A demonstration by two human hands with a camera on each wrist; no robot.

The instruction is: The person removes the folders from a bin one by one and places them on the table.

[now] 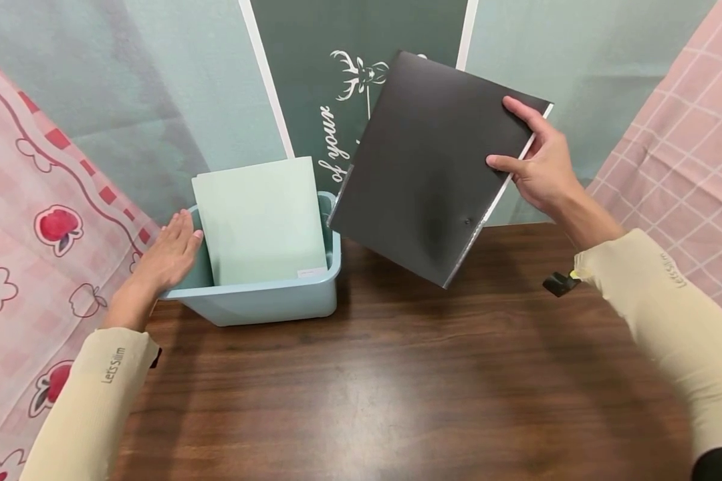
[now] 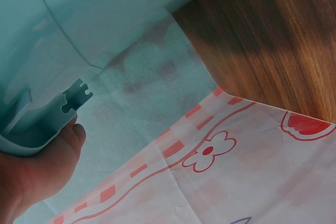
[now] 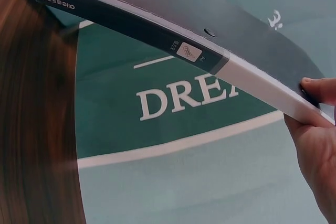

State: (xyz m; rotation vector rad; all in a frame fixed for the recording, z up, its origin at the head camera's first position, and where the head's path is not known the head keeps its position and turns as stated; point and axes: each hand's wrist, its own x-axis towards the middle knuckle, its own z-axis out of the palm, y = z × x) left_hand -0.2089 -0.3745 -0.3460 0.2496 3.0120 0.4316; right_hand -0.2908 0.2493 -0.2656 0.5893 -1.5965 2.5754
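My right hand point(image 1: 544, 160) holds a black file binder point(image 1: 439, 153) tilted in the air, to the right of a light-blue plastic bin point(image 1: 277, 304). Thumb and forefinger lie on the binder's cover near its spine. The right wrist view shows the dark spine point(image 3: 131, 22) with white lettering and a pale end, gripped by the right hand point(image 3: 317, 145). Pale green folders point(image 1: 259, 220) stand upright in the bin. My left hand point(image 1: 168, 254) rests at the bin's left rim, fingers straight. Part of that hand is behind the rim point(image 2: 47, 124) in the left wrist view.
The bin stands on a dark wooden table point(image 1: 367, 374) near its back edge. Behind hangs a blue-green cloth point(image 1: 150, 80) with a dark green printed panel. A pink flowered cloth point(image 1: 30, 267) closes the left side, a pink checked cloth point(image 1: 686, 153) the right.
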